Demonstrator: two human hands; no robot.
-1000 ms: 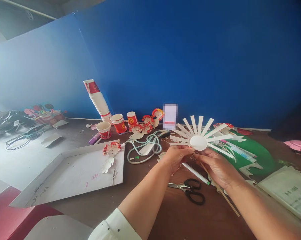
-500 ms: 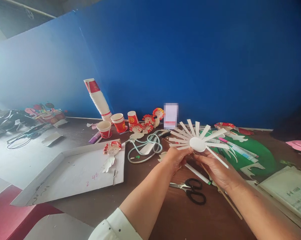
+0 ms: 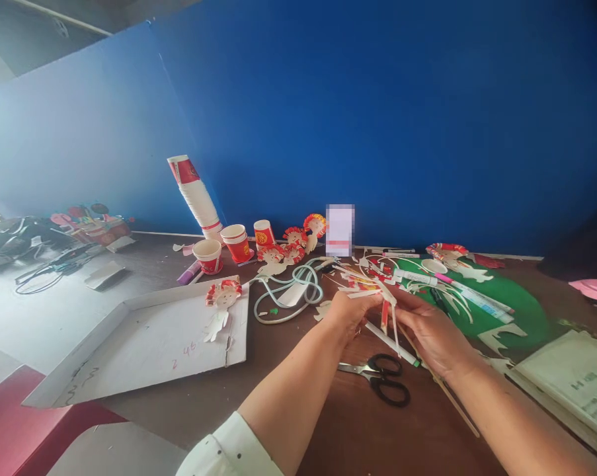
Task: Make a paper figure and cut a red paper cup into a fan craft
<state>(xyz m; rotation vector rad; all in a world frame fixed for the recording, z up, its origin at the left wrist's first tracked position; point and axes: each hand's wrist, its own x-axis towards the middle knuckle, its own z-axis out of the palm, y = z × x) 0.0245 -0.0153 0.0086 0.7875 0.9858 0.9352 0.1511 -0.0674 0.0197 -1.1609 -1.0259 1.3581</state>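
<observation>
A paper cup cut into strips (image 3: 386,297) is between my two hands, tilted so that its red and white strips show and its round base is hidden. My left hand (image 3: 350,314) is closed on its left side, fingers pinched. On the other side my right hand (image 3: 422,327) also has its thumb and fingers closed on the cut cup. Below my hands lie a white marker with a green end (image 3: 395,344) and black-handled scissors (image 3: 380,378). A thin wooden stick (image 3: 459,406) runs under my right hand; whether the hand touches it, I cannot tell.
A white box lid (image 3: 154,344) with a paper figure (image 3: 221,307) lies at left. Behind it stand paper cups (image 3: 207,256) and a tall leaning stack (image 3: 196,198). A coiled cable (image 3: 288,291), a green mat (image 3: 516,304) with markers, and a book (image 3: 570,380) surround the hands.
The cut cup has turned from its white round base facing me, with strips fanned out, to a tilted edge view showing red strips. Both hands stay close to where they were.
</observation>
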